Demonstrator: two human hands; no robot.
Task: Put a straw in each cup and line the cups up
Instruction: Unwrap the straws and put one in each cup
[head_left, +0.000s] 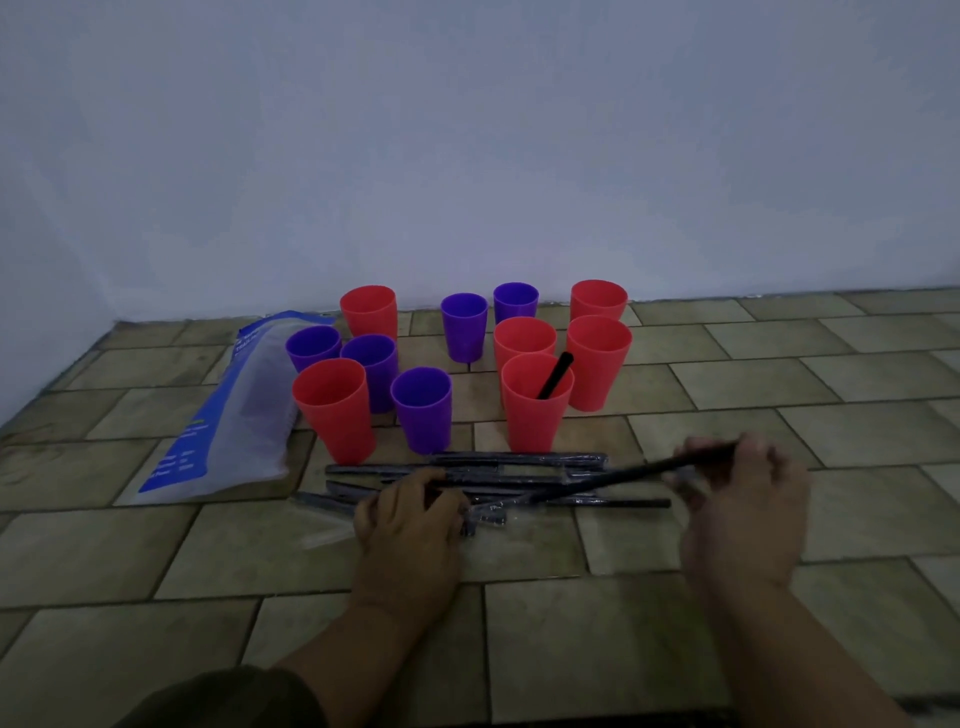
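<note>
The right hand's fingers (748, 457) pinch one black straw (623, 474), seemingly drawing it from a wrapper the left hand (410, 512) grips over the wrapped straws (519, 460) on the tiled floor (779, 364). Beyond, the nearest red cup (535, 410) already holds a straw.

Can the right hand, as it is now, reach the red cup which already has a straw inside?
Probably yes. The right hand holds a black straw just in front of that red cup, with only the pile of wrapped straws lying low between them.
</note>
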